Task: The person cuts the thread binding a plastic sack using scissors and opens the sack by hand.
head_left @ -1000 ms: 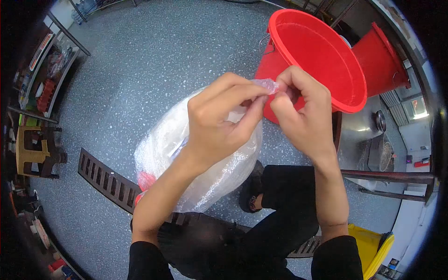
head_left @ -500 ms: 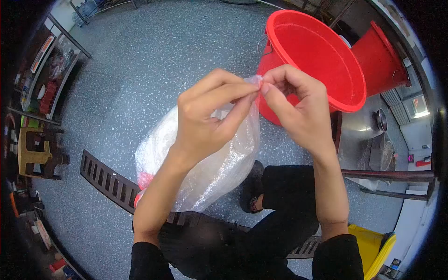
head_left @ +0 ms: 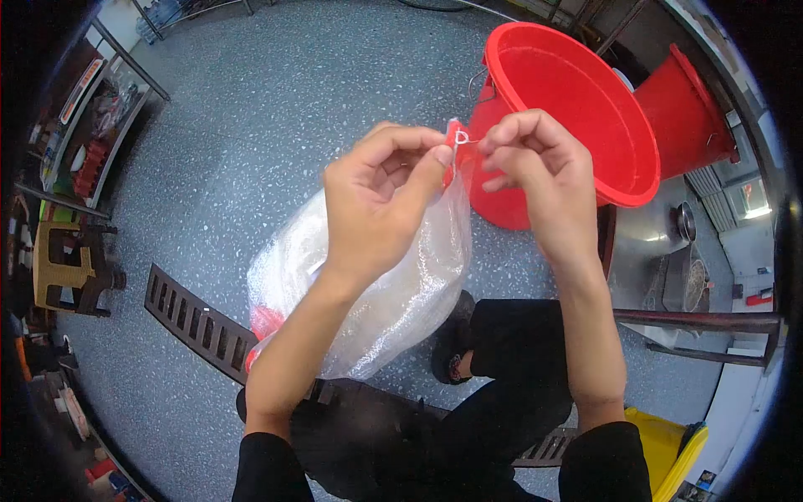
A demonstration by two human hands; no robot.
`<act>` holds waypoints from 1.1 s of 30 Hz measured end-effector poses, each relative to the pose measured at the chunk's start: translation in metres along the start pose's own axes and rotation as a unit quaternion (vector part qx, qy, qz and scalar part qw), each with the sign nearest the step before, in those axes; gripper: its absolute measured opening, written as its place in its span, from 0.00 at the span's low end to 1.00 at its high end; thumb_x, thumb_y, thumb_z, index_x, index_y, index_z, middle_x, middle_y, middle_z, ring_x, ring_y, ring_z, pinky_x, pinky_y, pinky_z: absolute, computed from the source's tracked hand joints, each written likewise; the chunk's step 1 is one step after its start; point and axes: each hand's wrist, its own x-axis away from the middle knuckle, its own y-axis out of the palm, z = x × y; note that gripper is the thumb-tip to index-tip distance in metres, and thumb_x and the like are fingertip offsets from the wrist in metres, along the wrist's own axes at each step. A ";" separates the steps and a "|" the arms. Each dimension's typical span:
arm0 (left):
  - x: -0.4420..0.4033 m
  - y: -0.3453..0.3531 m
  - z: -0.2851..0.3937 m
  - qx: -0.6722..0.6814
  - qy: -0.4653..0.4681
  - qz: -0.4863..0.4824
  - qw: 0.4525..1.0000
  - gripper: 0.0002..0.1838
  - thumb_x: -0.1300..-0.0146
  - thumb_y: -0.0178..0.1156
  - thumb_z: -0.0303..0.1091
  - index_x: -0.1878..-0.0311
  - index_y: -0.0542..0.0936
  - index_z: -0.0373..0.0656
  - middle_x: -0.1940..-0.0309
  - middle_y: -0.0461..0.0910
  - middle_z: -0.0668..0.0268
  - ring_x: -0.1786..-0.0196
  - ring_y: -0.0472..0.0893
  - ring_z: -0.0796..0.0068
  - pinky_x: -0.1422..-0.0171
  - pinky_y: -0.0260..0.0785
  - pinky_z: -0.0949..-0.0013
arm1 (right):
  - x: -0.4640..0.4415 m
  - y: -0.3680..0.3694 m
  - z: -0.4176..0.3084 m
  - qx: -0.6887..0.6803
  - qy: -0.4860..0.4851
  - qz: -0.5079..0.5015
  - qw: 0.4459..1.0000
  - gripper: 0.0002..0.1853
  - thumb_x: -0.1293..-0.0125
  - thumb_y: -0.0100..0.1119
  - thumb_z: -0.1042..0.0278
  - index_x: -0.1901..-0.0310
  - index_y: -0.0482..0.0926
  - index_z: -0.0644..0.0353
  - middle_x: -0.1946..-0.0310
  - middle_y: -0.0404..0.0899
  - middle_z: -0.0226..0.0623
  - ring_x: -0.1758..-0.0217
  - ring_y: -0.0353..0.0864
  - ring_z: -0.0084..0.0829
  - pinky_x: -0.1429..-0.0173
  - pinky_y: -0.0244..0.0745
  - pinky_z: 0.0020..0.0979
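The person's left hand (head_left: 368, 201) is pinching the upper corner of a bulging, translucent white woven-plastic bag (head_left: 427, 276), thumb and fingers pressed together on its narrow red edging (head_left: 452, 134). The right hand (head_left: 552, 180), just to the three o'clock side of it, is curling its fingertips together, apparently around the thin free end of a looped white string (head_left: 462, 137). The bag is sitting at the centre of view, leaning on the floor in front of the person, with its pinched corner pointing towards one o'clock.

The unpicking seems to be at an early stage: one small loop is standing out from the red edging, and a strand is running tautly across to the right hand. The string is still joining the edging, no opening is showing at the top, and the bag is holding its pale contents.

Counting: two hands, one bag and one visible string loop. Two round red plastic buckets are standing around two o'clock, the nearer one (head_left: 577, 105) wide-mouthed, the farther one (head_left: 682, 117) partly hidden. One yellow plastic bin (head_left: 661, 443) is showing at four o'clock, and one dark slotted floor grating (head_left: 222, 330) is stretching out towards eight.
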 end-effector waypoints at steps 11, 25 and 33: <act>0.002 0.004 -0.002 -0.053 0.057 -0.024 0.997 0.08 0.36 0.65 0.17 0.54 0.85 0.32 0.59 0.82 0.62 0.57 0.84 0.77 0.51 0.77 0.73 | 0.000 0.006 0.001 -0.138 0.061 -0.010 0.988 0.07 0.25 0.53 0.69 0.59 0.77 0.62 0.64 0.83 0.33 0.61 0.81 0.21 0.56 0.79 0.26; 0.003 0.008 -0.007 -0.129 0.136 0.000 0.982 0.08 0.40 0.66 0.16 0.57 0.86 0.33 0.64 0.83 0.62 0.63 0.84 0.78 0.58 0.76 0.74 | -0.002 -0.011 -0.005 -0.001 0.000 -0.036 0.999 0.06 0.30 0.59 0.72 0.57 0.80 0.65 0.65 0.84 0.34 0.63 0.82 0.20 0.57 0.78 0.24; 0.005 0.005 0.001 -0.227 0.185 -0.014 0.956 0.08 0.41 0.67 0.16 0.58 0.86 0.34 0.64 0.83 0.60 0.63 0.83 0.75 0.59 0.75 0.74 | -0.004 -0.010 0.002 0.219 -0.089 0.001 0.972 0.08 0.29 0.62 0.72 0.52 0.81 0.66 0.64 0.83 0.34 0.62 0.82 0.22 0.58 0.77 0.25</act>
